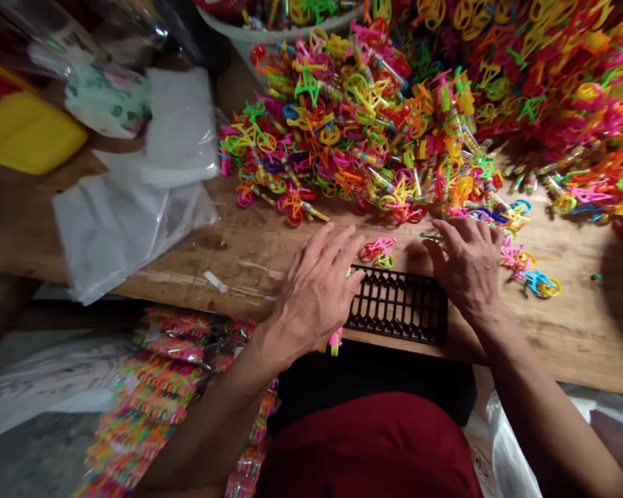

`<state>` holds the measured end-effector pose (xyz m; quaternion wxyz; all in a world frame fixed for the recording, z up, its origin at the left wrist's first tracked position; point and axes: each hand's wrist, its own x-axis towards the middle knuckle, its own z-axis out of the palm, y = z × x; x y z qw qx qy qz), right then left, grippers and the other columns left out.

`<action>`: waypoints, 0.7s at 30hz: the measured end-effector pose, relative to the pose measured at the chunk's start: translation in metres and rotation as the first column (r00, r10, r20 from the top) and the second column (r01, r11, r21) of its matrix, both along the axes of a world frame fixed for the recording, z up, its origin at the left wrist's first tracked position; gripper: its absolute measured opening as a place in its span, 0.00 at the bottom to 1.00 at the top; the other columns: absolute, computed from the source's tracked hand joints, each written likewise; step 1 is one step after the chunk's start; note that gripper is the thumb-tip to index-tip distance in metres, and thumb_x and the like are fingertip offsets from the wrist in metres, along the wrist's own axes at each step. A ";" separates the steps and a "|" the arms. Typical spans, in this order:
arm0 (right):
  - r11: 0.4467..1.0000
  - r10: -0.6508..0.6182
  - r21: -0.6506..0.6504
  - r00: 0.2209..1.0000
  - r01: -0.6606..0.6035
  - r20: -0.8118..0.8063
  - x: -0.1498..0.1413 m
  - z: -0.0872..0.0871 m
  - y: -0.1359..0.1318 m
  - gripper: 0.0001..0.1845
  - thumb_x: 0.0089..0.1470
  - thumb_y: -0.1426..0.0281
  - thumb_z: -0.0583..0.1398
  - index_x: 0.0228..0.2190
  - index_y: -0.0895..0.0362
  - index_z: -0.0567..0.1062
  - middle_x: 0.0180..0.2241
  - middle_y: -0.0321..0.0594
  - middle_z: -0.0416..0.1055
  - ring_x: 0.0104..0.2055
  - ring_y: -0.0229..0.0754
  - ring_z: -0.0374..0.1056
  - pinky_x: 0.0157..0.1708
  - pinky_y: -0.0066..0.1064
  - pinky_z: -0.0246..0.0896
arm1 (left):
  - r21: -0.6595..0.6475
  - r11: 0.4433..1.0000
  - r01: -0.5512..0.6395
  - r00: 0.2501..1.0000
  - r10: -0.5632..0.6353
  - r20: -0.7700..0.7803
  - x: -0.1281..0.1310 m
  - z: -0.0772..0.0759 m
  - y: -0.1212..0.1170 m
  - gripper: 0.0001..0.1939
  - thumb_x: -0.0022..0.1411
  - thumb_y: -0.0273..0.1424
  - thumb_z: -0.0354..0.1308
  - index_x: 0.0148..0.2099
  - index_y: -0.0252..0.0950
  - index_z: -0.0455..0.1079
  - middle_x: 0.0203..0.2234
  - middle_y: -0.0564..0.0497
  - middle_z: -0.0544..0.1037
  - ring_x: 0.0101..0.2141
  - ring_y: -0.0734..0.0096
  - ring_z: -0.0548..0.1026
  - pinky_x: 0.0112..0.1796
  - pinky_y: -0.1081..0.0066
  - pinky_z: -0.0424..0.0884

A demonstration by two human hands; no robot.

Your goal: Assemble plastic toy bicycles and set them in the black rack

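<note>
A black abacus-like frame [397,304] with rods and beads lies at the table's front edge between my hands. My left hand [316,290] rests over its left end, fingers stretched forward. Below that palm pokes out a pink and green plastic piece [335,339]; the rest of it is hidden. My right hand [470,266] is at the frame's right end, thumb apart, fingers reaching to the near edge of a pile of colourful toy bicycles with candy tubes [353,124]. Between the hands, just beyond the frame, lies a small pink toy bicycle [381,247].
A second heap of plastic toys [561,83] fills the back right. A white tub [244,41] stands behind the pile. Clear plastic bags [129,214] and a yellow container [31,131] are on the left. Packed strips of toys [140,408] hang below the table edge.
</note>
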<state>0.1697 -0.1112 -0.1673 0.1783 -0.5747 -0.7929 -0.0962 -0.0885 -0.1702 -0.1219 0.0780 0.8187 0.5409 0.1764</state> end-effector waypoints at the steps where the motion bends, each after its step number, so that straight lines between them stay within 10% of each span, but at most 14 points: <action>1: 1.000 -0.003 -0.005 1.000 0.002 -0.004 -0.006 0.001 0.000 0.17 0.66 0.64 0.57 0.52 0.54 0.76 0.53 0.51 0.75 0.52 0.56 0.64 0.51 0.48 0.55 | -0.002 1.000 0.002 1.000 -0.002 -0.005 0.000 0.001 0.000 0.26 0.74 0.32 0.46 0.68 0.27 0.65 0.66 0.40 0.69 0.68 0.45 0.61 0.67 0.45 0.60; 12: 0.894 0.187 -0.421 0.982 -0.157 0.031 -0.076 0.010 -0.014 0.23 0.69 0.65 0.53 0.61 0.54 0.69 0.61 0.53 0.66 0.58 0.57 0.58 0.50 0.43 0.60 | 0.013 1.000 -0.004 1.000 0.004 0.003 -0.002 0.001 0.003 0.25 0.75 0.34 0.45 0.67 0.28 0.65 0.66 0.39 0.70 0.68 0.48 0.62 0.68 0.46 0.60; 21: 0.911 0.078 -0.403 0.996 -0.092 -0.053 -0.079 0.016 -0.007 0.18 0.68 0.75 0.48 0.52 0.56 0.73 0.52 0.53 0.70 0.47 0.48 0.67 0.34 0.33 0.62 | -0.005 1.000 0.004 1.000 -0.004 0.020 -0.003 0.003 0.006 0.25 0.75 0.36 0.45 0.67 0.31 0.65 0.65 0.40 0.70 0.67 0.49 0.63 0.67 0.45 0.61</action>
